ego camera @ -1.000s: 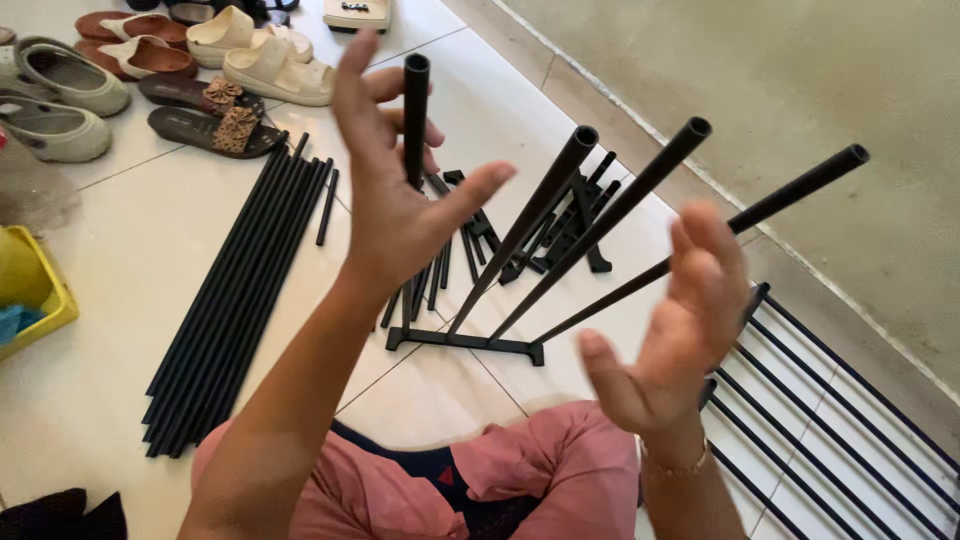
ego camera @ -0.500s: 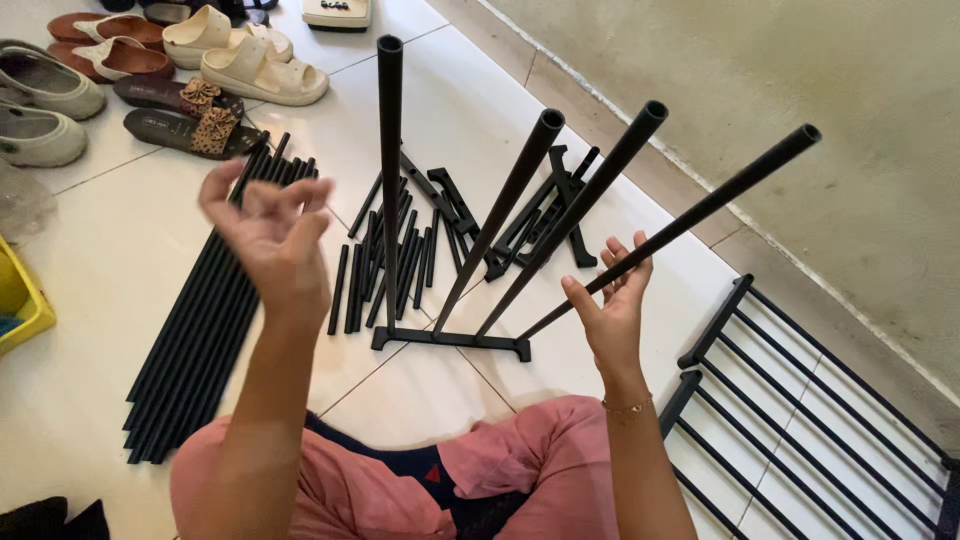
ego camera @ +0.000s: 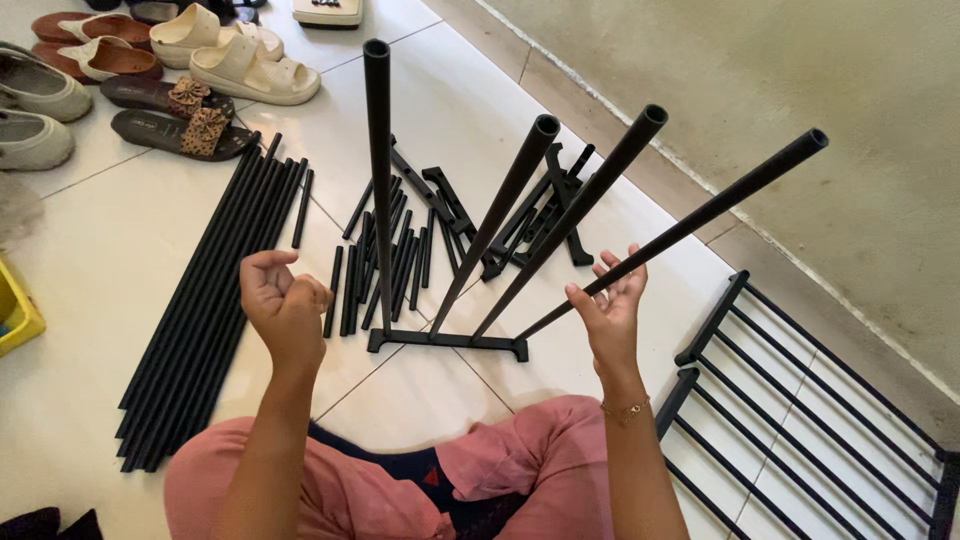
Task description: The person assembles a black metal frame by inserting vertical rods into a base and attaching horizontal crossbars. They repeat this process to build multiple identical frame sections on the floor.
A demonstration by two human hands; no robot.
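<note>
Frame upright on the tiled floor [ego camera: 120, 260]: four black tubes [ego camera: 585, 215] stand in the base bar [ego camera: 448, 341].
Your right hand [ego camera: 610, 305] cups the outermost tube loosely, fingers open; your left hand [ego camera: 283, 308] hovers curled, empty. Next, steady that leaning tube.

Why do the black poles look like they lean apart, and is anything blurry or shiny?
Head view: the four poles fan outward from the base bar, probably wide-lens stretching as much as real lean. Soft daylight puts a pale sheen on the white floor tiles. Left hand and right hand look sharp, with only faint shadows.
</note>
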